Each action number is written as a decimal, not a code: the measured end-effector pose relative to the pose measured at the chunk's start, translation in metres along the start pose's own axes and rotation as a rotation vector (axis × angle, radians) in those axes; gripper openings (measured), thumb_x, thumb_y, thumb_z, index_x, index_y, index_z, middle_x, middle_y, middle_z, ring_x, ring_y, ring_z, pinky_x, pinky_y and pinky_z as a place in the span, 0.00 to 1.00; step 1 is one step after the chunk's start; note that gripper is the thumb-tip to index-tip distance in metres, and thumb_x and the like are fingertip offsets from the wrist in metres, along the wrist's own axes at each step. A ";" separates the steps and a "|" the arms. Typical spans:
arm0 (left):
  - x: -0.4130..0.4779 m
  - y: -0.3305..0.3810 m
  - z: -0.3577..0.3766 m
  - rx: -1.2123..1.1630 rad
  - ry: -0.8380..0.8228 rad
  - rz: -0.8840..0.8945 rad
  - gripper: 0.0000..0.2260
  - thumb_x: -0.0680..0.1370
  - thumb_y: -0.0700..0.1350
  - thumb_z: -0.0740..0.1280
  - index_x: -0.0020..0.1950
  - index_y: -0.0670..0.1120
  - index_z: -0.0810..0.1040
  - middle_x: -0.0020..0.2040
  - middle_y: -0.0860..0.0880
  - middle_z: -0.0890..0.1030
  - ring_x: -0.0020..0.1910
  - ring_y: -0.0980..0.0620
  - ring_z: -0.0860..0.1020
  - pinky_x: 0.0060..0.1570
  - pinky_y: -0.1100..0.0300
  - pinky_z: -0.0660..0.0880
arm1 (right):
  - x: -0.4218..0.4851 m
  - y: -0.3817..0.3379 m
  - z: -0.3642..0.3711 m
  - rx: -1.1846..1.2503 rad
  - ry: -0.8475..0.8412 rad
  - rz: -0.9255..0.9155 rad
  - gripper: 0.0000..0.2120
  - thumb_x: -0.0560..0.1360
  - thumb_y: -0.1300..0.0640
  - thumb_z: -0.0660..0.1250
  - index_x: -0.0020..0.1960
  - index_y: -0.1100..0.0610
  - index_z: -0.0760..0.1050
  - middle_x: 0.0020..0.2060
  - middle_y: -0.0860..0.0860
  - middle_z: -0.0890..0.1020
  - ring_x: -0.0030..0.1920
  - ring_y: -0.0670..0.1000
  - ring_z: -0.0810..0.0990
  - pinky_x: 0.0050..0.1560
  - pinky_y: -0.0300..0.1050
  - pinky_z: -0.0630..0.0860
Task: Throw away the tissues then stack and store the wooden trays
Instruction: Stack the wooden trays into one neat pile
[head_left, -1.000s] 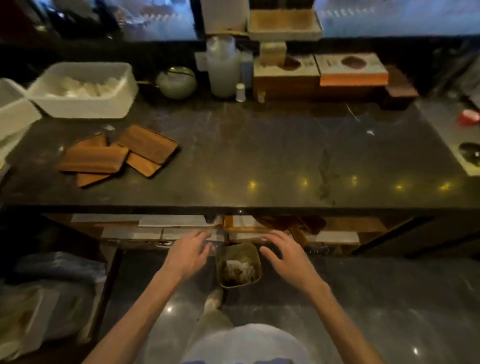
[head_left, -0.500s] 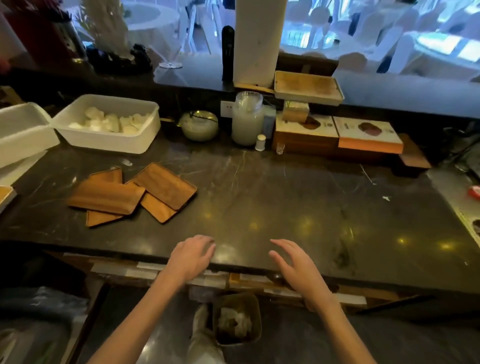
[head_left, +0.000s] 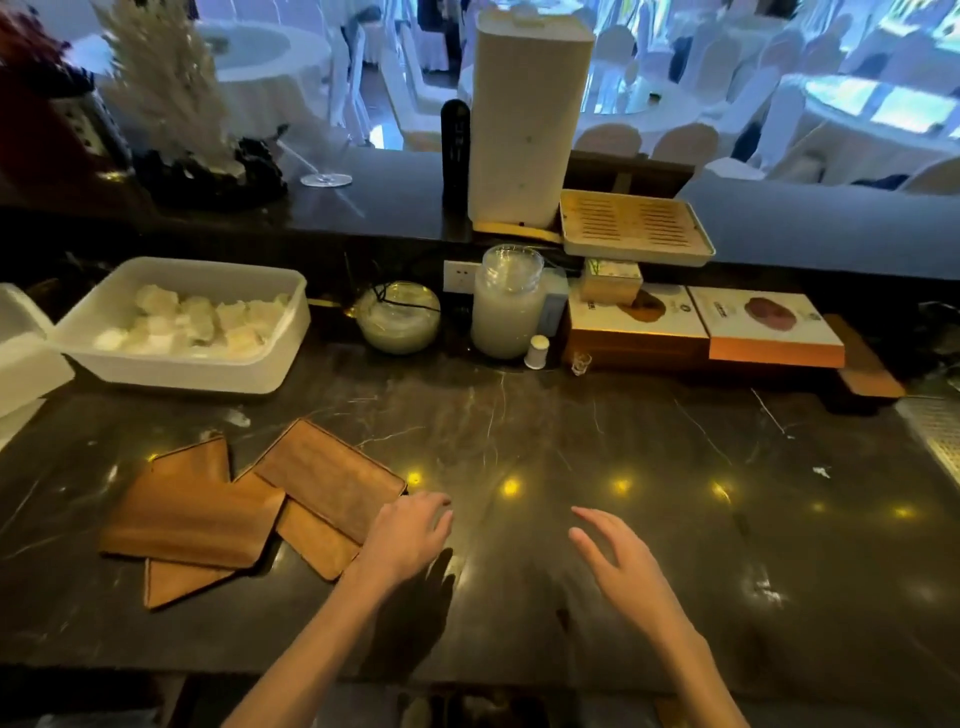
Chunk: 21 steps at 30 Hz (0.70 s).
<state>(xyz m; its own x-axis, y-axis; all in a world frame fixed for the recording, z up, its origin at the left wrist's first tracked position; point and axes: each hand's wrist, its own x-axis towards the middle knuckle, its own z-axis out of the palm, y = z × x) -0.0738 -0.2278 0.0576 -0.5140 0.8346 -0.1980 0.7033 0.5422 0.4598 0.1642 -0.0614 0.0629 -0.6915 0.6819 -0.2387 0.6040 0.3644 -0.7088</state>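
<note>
Several flat wooden trays (head_left: 328, 476) lie overlapping in a loose heap on the left part of the dark marble counter (head_left: 597, 457). The topmost one sits tilted, its near right corner beside my left hand (head_left: 408, 540). That hand hovers palm down, fingers slightly curled and holding nothing, at the tray heap's right edge. My right hand (head_left: 618, 564) floats over bare counter to the right, fingers spread and empty. No loose tissues lie on the trays.
A white tub (head_left: 182, 325) of rolled white towels stands at the back left. Behind the counter's middle are a glass bowl (head_left: 399, 318), a jar (head_left: 509, 306), flat boxes (head_left: 701, 327) and a slatted tray (head_left: 631, 228). A tall white column (head_left: 524, 119) stands on the raised ledge.
The view has tilted up from the bin under the counter to the counter top. Both hands rose from below the counter's edge and moved forward over it, the left toward the trays.
</note>
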 end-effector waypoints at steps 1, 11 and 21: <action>0.006 0.004 0.001 -0.008 -0.007 -0.004 0.16 0.81 0.53 0.58 0.67 0.52 0.73 0.63 0.53 0.78 0.61 0.56 0.76 0.63 0.56 0.73 | 0.005 0.006 -0.006 0.004 -0.005 0.016 0.21 0.78 0.42 0.60 0.70 0.45 0.69 0.67 0.43 0.73 0.69 0.42 0.69 0.69 0.43 0.66; 0.009 0.025 0.016 -0.027 0.110 -0.281 0.16 0.81 0.52 0.58 0.67 0.52 0.73 0.63 0.52 0.78 0.60 0.57 0.77 0.60 0.58 0.73 | 0.080 0.036 -0.063 -0.022 -0.182 -0.039 0.20 0.79 0.47 0.62 0.69 0.51 0.72 0.65 0.48 0.76 0.67 0.46 0.72 0.69 0.44 0.67; -0.048 -0.042 -0.019 0.013 0.140 -0.672 0.16 0.80 0.54 0.55 0.63 0.54 0.76 0.61 0.50 0.80 0.59 0.48 0.78 0.55 0.51 0.75 | 0.133 -0.058 0.024 -0.069 -0.534 -0.216 0.18 0.79 0.49 0.64 0.68 0.51 0.74 0.60 0.50 0.81 0.56 0.43 0.78 0.57 0.38 0.74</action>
<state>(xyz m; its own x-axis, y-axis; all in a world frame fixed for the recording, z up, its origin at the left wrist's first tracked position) -0.0880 -0.2925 0.0647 -0.8988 0.2970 -0.3223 0.2151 0.9397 0.2660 0.0274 -0.0071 0.0564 -0.8953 0.1797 -0.4076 0.4389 0.5124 -0.7381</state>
